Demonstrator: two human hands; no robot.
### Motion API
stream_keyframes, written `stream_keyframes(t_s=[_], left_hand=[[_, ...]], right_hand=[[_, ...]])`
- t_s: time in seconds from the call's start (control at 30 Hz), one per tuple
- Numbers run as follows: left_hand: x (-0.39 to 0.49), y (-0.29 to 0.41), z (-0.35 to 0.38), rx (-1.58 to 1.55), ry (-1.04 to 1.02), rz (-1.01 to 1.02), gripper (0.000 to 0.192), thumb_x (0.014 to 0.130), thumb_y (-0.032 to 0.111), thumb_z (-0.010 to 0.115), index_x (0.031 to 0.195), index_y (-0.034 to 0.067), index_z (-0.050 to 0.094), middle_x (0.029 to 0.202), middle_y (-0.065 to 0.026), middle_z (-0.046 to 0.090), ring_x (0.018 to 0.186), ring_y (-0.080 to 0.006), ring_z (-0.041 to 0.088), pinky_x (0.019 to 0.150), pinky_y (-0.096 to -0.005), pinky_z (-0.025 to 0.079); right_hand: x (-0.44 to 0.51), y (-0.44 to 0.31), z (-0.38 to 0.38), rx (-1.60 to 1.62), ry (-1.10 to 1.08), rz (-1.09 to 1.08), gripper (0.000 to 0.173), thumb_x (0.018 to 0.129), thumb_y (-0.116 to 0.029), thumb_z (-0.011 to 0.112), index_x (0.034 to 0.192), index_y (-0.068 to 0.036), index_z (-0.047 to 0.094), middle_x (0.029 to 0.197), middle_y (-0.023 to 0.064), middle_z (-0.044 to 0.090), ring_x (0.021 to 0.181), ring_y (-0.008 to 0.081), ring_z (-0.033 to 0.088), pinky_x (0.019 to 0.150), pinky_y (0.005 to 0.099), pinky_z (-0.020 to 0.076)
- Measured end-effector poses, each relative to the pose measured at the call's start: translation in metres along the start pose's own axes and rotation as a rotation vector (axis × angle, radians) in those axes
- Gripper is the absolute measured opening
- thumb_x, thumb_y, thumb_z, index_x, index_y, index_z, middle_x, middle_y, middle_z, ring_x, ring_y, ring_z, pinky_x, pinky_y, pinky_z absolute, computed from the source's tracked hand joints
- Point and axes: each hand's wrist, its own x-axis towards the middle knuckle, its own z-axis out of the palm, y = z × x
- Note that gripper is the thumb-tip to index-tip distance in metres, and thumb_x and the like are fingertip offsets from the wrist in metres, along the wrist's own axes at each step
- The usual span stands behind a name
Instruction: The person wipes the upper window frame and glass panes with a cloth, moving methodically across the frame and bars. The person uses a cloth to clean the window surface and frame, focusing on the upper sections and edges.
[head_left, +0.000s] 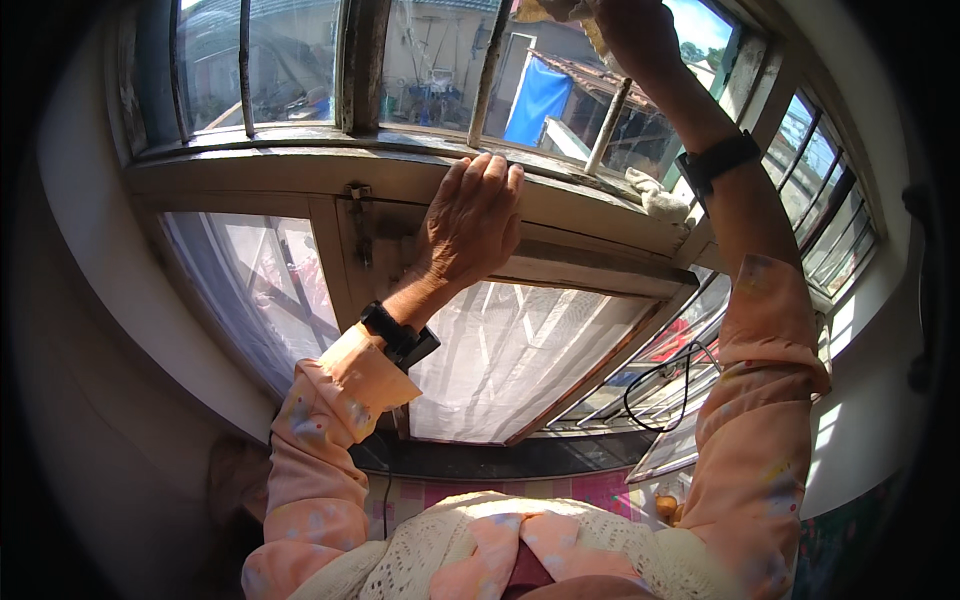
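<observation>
At the top edge of the view, my right hand (637, 34) holds a yellowish cloth (598, 41) near the glass of an upper window pane (562, 97). The picture's edge cuts off part of the cloth and hand. My left hand (472, 217) grips the wooden transom rail (285, 171), its fingertips hooked over the top edge and its palm towards the wood. Rusty metal bars (487, 82) stand upright in front of the upper panes. A crumpled whitish cloth (660, 199) lies at the right end of the rail.
Below the rail, a wooden casement sash (607, 266) with sheer white curtain (517, 352) stands tilted inward. A metal bolt (361, 225) is on the frame at left. A black cable loop (656, 390) hangs at right. Barred side panes (817, 195) stand further right.
</observation>
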Motion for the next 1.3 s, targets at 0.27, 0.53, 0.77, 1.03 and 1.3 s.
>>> stream_keyframes(t_s=[0.27,0.53,0.77,1.03,1.3], left_hand=[[-0.003,-0.001,0.0,0.002,-0.036,-0.016,0.045,0.086,0.016,0.065,0.128,0.003,0.057,0.127,-0.014,0.057,0.123,-0.0314,0.053,0.109,-0.0459,0.038],[0.001,0.0,-0.001,0.001,-0.067,-0.008,0.049,0.084,0.015,0.068,0.131,0.004,0.056,0.129,-0.0146,0.058,0.124,-0.0325,0.053,0.11,-0.046,0.038],[-0.001,-0.001,0.001,0.017,-0.059,-0.001,0.048,0.084,0.016,0.069,0.129,0.004,0.057,0.128,-0.0144,0.058,0.123,-0.032,0.054,0.109,-0.0458,0.039],[-0.001,0.0,0.002,0.032,-0.053,-0.008,0.045,0.086,0.015,0.067,0.129,0.004,0.057,0.127,-0.0137,0.059,0.123,-0.0316,0.054,0.11,-0.0457,0.039],[0.002,0.0,0.0,0.038,-0.043,0.006,0.045,0.086,0.014,0.065,0.129,0.003,0.057,0.127,-0.0143,0.058,0.123,-0.0319,0.054,0.11,-0.046,0.038]], right_hand=[[-0.076,-0.067,0.005,0.198,-0.171,-0.277,0.02,0.088,-0.012,0.069,0.107,-0.008,0.071,0.121,0.0128,0.064,0.104,0.0282,0.068,0.079,0.0379,0.0611],[-0.069,0.007,-0.048,0.439,-0.01,0.213,0.027,0.08,-0.004,0.07,0.106,-0.007,0.066,0.106,0.0128,0.066,0.088,0.0353,0.066,0.082,0.0437,0.0547],[-0.093,0.081,-0.031,-0.047,0.15,0.382,0.03,0.079,-0.008,0.071,0.109,-0.006,0.066,0.103,0.0149,0.066,0.097,0.033,0.067,0.084,0.0431,0.0552],[-0.155,0.02,-0.004,0.102,-0.313,0.203,0.025,0.093,-0.014,0.061,0.118,-0.011,0.065,0.112,0.013,0.067,0.106,0.0315,0.066,0.088,0.0426,0.0547],[-0.147,0.053,-0.01,0.397,-0.422,0.272,0.038,0.085,-0.014,0.076,0.121,-0.013,0.065,0.108,0.0109,0.065,0.103,0.0322,0.065,0.09,0.0388,0.0523]])
